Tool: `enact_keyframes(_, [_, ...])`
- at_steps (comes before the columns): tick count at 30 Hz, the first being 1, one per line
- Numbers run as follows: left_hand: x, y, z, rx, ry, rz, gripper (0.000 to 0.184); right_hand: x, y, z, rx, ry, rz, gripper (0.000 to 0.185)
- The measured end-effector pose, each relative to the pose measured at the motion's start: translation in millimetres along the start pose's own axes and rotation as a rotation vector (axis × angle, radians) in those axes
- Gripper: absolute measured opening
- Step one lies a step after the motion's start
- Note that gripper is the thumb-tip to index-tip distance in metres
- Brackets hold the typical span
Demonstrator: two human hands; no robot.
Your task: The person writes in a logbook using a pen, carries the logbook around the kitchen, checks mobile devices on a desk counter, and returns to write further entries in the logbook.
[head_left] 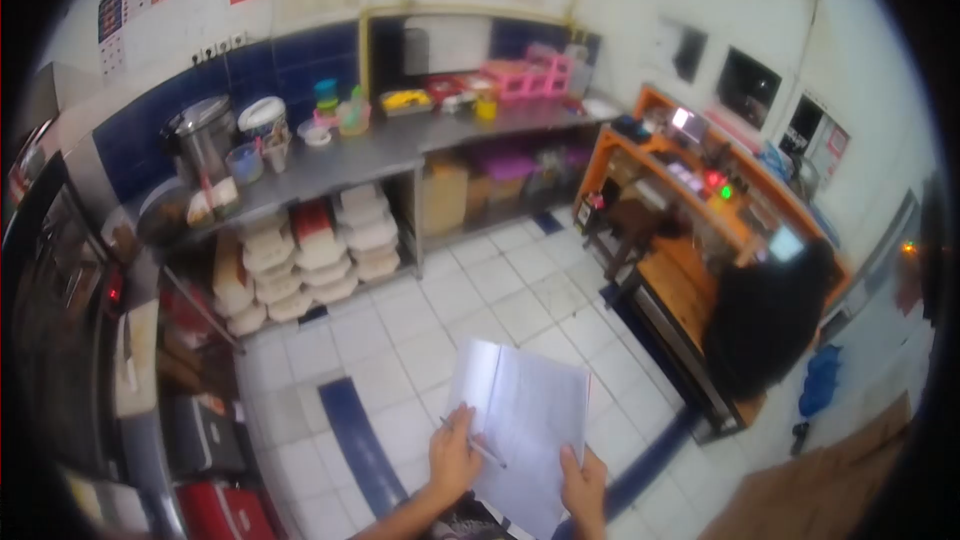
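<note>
An open notebook point(535, 420) with white pages lies low in the middle of the head view, in front of my body. My right hand point(583, 488) grips its lower right edge, thumb on top of the page. At the left side of the pages is my left hand point(455, 458), its fingers closed around a thin pen point(488, 452). The pen slants down to the right across the left page. Whether the left fingers also grip the notebook's edge I cannot tell. Any writing on the pages is too blurred to read.
A steel counter point(385, 145) with tubs runs along the back wall, stacked white boxes point(325, 275) on its lower shelf. At right stands an orange desk point(680, 285) beside a black-clad figure point(765, 325). Cardboard point(820, 480) lies lower right; a red case point(225, 512) sits lower left.
</note>
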State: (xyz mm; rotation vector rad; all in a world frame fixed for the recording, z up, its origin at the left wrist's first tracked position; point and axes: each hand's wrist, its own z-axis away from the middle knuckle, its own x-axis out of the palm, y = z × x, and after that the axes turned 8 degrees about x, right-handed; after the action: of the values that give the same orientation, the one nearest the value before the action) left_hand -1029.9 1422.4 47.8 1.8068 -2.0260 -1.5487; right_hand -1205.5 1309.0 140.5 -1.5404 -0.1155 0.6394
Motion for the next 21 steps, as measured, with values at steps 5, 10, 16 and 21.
enact_keyframes(5, [87,-29,-173,-0.073,0.051,0.131,0.054,2,-21,-180,0.060,-0.003,-0.219,0.040])
enact_keyframes(10, [151,-26,-364,-0.302,-0.040,0.493,0.054,-36,-39,-348,0.190,0.111,-0.133,0.048])
enact_keyframes(16, [255,-63,-556,-0.402,-0.149,0.810,0.046,-37,-10,-571,0.127,0.046,-0.480,0.050])
enact_keyframes(21, [334,-103,-699,-0.462,-0.101,0.834,0.042,-33,-16,-763,0.131,-0.046,-0.476,0.051])
